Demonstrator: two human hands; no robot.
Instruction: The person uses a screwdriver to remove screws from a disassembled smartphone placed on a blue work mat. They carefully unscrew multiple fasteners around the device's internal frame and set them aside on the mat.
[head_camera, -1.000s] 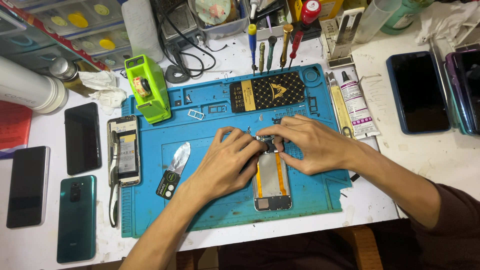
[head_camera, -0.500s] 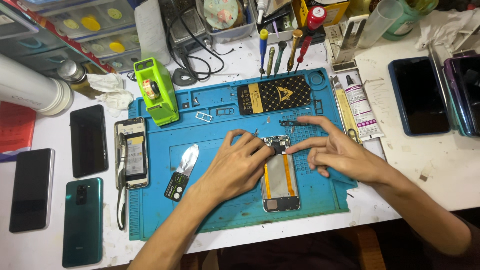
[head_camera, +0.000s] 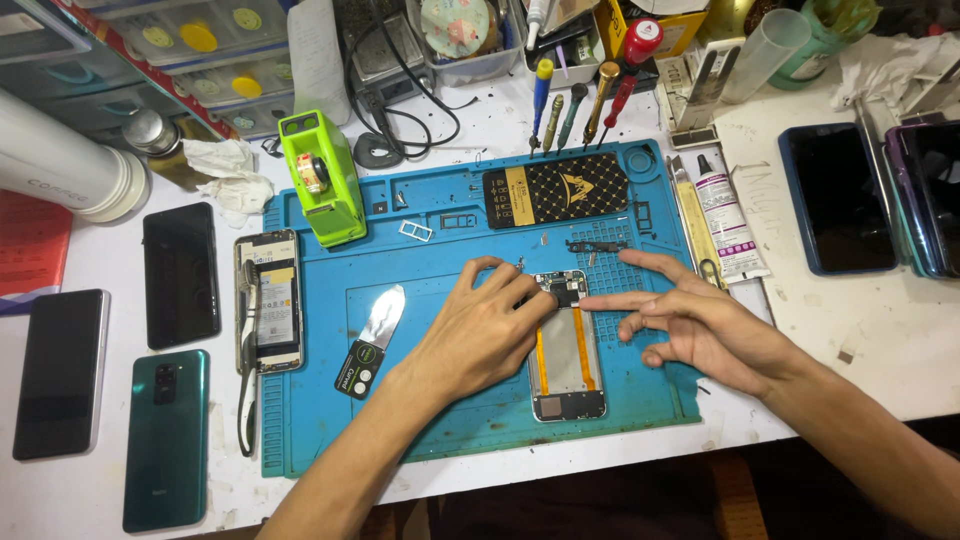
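An opened phone frame (head_camera: 567, 350) with orange flex strips lies on the blue repair mat (head_camera: 440, 250). My left hand (head_camera: 478, 330) rests on the frame's left side, its fingertips at the top end by the camera part. To the right of the frame, my right hand (head_camera: 700, 325) hovers with fingers spread, the index fingertip touching the frame's upper right edge. Neither hand holds a tool. A small dark metal bracket (head_camera: 597, 246) lies on the mat just above the frame.
A metal pry tool (head_camera: 370, 338), a green tape dispenser (head_camera: 320, 178) and a black-and-gold case (head_camera: 556, 190) sit on the mat. An open phone with tweezers (head_camera: 266, 305) lies at its left edge. Several phones, screwdrivers (head_camera: 575, 100) and a glue tube (head_camera: 726, 215) surround it.
My right hand lifted off the frame's top and slid to the right, its fingers spreading apart. My left hand stayed on the frame. The view shifted slightly.
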